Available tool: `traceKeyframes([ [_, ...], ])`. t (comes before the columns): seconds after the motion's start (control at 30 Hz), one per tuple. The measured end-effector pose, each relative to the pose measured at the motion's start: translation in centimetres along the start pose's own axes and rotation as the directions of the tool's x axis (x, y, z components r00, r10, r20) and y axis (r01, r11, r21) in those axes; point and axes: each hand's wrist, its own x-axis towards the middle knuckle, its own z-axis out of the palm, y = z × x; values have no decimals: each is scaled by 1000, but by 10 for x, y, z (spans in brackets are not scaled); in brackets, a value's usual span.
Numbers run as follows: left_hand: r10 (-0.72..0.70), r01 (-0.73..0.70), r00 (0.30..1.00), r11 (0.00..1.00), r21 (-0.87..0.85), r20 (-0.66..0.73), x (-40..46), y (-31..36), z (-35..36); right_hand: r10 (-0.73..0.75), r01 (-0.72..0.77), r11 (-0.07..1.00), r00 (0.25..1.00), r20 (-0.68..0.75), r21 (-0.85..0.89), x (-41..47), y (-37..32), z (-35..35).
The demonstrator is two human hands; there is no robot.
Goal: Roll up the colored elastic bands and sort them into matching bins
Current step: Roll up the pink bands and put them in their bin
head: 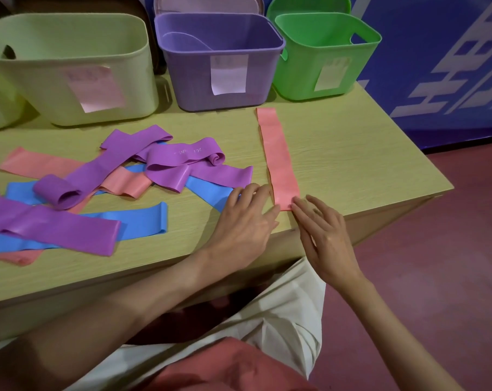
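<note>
I see both hands at the near end of a pink elastic band (278, 158) that lies flat and straight on the wooden table (352, 153), running away from the fingertips toward the bins. My left hand (246, 218) has its fingers fairly straight and close together, the tips touching the band's near left corner; my right hand (323, 230) has its fingers straight and slightly spread, the tips on the band's near right corner. Whether either hand pinches the edge I cannot tell. Just left of the left fingers lies a loose heap of purple bands (165, 162), blue bands (143, 221) and more pink bands (38, 165), overlapping. Beyond the far end of the flat band stand a purple bin (219, 77) and a green bin (323, 71), with a pale yellow-green bin (69, 71) further left, each with a paper label.
</note>
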Motion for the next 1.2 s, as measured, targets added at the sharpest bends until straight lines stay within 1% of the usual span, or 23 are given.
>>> traceKeyframes([
  [0.07,11,-13,999,999,51,41,0,1,-1,17,-16,1000,999,46,-6,-2,0,0],
  [0.17,24,-30,998,992,121,56,-4,3,-3,46,-46,999,989,142,-2,-2,-1,-3],
  [0.23,11,-20,998,987,159,59,-6,6,-5,73,-80,996,982,177,30,0,-3,-6],
  [0.3,-3,-10,997,984,176,71,-6,8,-5,71,-77,997,979,193,25,2,-3,-8],
  [0.5,-56,35,991,986,162,124,-1,10,-1,95,-82,994,973,209,-72,4,-5,-5],
  [0.7,-77,59,987,989,133,138,3,11,2,104,-87,994,958,266,-73,11,-4,-4],
  [0.83,-81,64,985,992,110,153,4,10,0,85,-64,994,954,287,-83,15,0,-6],
  [0.93,-57,52,995,996,71,79,6,9,-2,74,-52,995,951,300,-81,17,2,-7],
  [1.0,3,-3,1000,999,38,2,9,7,-1,80,-55,995,947,310,-89,19,3,-7],
  [1.07,43,-43,998,999,9,-45,15,4,2,93,-69,994,946,310,-88,20,4,-7],
  [1.13,36,-39,997,998,-44,-64,22,0,5,107,-87,993,944,312,-77,21,4,-6],
  [1.2,20,-26,998,994,-107,-55,31,-3,9,112,-97,993,942,316,-65,23,4,-5],
])
